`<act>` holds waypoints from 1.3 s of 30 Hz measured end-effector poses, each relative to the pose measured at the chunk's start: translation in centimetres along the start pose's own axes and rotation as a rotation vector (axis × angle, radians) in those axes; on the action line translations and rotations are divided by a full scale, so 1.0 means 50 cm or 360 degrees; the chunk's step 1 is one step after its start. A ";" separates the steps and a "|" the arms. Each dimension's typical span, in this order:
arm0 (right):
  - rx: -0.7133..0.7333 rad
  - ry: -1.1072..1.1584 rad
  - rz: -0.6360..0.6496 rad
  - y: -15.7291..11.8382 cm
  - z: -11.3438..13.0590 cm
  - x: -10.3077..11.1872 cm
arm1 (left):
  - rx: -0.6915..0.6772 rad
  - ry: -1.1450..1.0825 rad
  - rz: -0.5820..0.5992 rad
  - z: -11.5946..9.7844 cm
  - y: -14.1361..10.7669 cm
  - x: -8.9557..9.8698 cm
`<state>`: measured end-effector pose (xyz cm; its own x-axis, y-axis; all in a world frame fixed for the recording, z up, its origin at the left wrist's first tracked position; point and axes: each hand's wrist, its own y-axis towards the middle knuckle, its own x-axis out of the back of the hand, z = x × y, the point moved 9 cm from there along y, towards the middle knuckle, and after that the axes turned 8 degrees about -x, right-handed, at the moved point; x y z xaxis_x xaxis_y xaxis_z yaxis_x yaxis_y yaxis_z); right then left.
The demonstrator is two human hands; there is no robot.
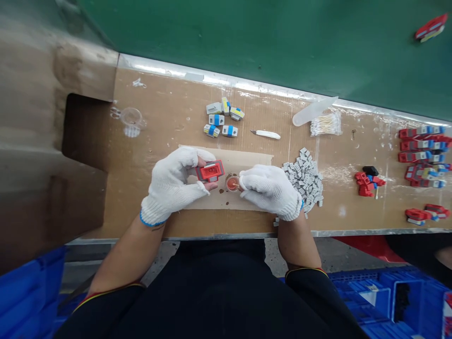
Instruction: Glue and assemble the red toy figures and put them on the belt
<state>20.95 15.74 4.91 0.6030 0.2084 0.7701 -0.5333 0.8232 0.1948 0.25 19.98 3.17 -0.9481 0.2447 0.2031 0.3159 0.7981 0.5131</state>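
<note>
L hand (175, 181) w/ red pc (211, 171) pinched, R hand (270, 187) w/ thin stick (236, 185) pinched, nr worktop (123, 197) near edge, gray pile (306, 176) tight right, room left

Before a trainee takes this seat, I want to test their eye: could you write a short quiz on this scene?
1. Which hand holds the red part?
2. True or false: the knife lies to the left of the cotton swabs.
3. The right hand holds a thin stick at: a) the grey pile; b) the small cup; c) the knife.

Key: 1. the left hand; 2. true; 3. b.
</note>
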 end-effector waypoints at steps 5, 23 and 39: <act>-0.0074 0.0345 -0.0381 -0.011 0.000 0.060 | 0.0068 -0.0057 0.0038 0.000 0.001 -0.007; -0.0253 0.0888 -0.0818 0.004 0.024 0.082 | 0.0146 -0.0220 0.0248 -0.020 -0.008 -0.072; -0.0299 0.0854 -0.0796 -0.004 0.016 0.071 | -0.0014 -0.0193 0.0248 -0.036 0.001 -0.068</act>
<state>22.74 15.89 8.08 0.9781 -0.0248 0.2066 -0.0390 0.9533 0.2994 3.56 18.18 4.00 -0.8851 0.4296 0.1790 0.4587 0.7407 0.4909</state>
